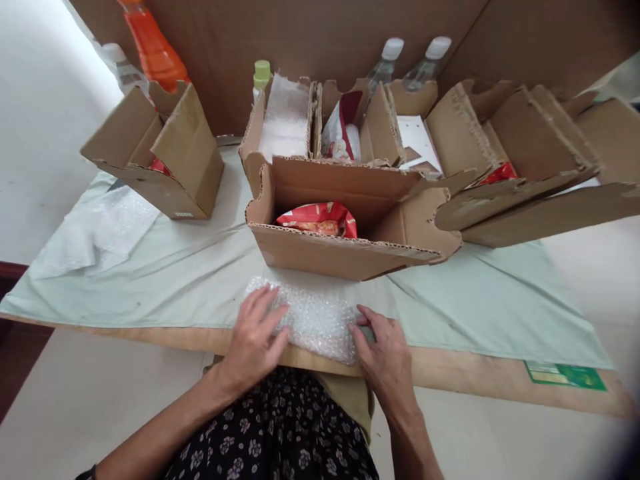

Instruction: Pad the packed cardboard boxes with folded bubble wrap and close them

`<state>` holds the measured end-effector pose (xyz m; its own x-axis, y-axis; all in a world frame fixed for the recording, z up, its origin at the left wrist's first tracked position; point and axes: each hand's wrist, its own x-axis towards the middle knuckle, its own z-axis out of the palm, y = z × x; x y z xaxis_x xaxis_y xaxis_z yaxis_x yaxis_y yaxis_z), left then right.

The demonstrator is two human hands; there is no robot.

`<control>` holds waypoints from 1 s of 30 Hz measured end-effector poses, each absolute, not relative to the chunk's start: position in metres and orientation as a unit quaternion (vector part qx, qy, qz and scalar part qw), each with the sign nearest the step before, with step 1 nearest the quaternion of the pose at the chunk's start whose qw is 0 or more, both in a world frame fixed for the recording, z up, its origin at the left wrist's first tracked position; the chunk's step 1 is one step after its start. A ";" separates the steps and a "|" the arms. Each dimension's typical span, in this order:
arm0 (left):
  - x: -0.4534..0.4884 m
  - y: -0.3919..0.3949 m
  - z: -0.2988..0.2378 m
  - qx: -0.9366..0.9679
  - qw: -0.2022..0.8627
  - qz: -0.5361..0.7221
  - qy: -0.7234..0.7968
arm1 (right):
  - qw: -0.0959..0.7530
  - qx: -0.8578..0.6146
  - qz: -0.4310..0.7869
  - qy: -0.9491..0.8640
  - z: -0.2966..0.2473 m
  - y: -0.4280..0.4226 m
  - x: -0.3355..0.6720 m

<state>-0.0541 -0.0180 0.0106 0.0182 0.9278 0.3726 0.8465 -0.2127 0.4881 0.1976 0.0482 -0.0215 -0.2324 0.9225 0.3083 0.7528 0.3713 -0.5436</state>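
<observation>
A folded piece of bubble wrap (320, 320) lies flat at the table's front edge. My left hand (259, 333) rests over its left end with the fingers spread. At the right end, my right hand (383, 340) touches the edge of the wrap, its fingers bent but apart. Neither hand is closed round anything. Just behind the wrap stands an open cardboard box (345, 257) with a red snack packet (320, 219) inside; the lower part of the packet is hidden by the box wall.
More cut-open cardboard boxes (465, 133) stand in a row behind, one holding white foam-like sheets (287, 117). Another box (185, 180) stands at the left, beside loose bubble wrap (107, 227). Bottles, one an orange bottle (155, 50), line the brown back panel (310, 33).
</observation>
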 end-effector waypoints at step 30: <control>-0.085 -0.015 0.010 0.573 0.186 0.318 0.732 | 0.373 -0.553 0.119 -0.735 0.000 0.049 0.205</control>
